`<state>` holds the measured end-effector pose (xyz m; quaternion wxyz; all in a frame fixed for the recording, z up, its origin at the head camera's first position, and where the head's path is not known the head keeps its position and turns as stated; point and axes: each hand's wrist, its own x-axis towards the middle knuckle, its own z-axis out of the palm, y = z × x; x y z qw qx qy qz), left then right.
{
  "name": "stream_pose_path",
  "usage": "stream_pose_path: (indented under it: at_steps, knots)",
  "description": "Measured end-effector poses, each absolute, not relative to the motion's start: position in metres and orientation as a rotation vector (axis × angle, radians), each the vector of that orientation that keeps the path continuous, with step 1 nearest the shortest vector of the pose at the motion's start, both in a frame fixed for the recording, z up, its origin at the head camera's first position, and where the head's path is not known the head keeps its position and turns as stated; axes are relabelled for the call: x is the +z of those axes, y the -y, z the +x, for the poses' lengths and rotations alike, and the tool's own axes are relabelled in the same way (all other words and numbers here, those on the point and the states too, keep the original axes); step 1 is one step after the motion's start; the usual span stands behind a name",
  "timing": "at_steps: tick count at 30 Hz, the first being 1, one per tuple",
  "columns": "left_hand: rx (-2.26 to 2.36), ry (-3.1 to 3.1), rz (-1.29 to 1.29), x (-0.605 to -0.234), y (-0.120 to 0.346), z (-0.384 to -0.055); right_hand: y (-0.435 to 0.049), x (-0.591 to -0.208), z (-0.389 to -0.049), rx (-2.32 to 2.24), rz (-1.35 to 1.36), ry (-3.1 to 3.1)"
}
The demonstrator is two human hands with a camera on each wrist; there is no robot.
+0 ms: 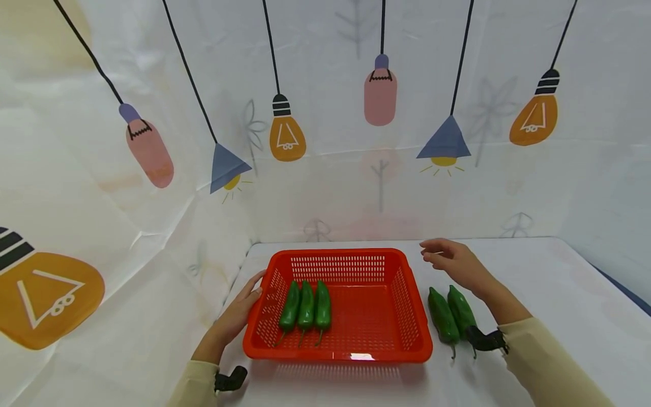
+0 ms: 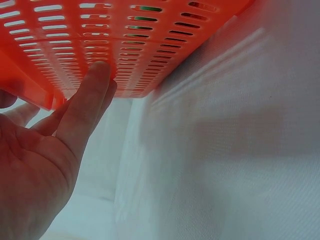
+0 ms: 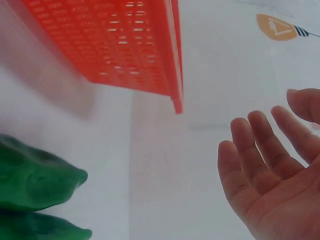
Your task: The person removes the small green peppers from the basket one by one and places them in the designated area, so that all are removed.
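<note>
A red plastic basket (image 1: 356,353) with slotted walls sits on the table. My left hand (image 1: 235,316) holds its left side, the thumb at the rim and the fingers against the outer wall, as the left wrist view shows below the rim. Three green peppers (image 1: 306,308) lie side by side in the left part of the basket, stems toward me. To the basket's right, my right hand (image 1: 458,264) is raised over the table, fingers loosely bent and nothing in them. Two more green peppers (image 1: 443,316) lie on the table below the right wrist.
A white-covered table (image 1: 574,316) bears everything. Behind it and at the left hangs a white sheet (image 1: 325,186) printed with lamps and bulbs. Each wrist carries a black strap mount (image 1: 231,379).
</note>
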<state>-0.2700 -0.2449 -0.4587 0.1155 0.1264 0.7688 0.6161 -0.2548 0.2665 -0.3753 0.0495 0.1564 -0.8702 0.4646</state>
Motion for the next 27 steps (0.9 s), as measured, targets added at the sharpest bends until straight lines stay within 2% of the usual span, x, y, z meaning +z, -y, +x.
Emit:
stream_pose_path:
  at_steps: [27]
  knots:
    - [1.812, -2.225, 0.407, -0.463, 0.247, -0.274, -0.232, -0.364, -0.264, 1.507, 0.566, 2.589]
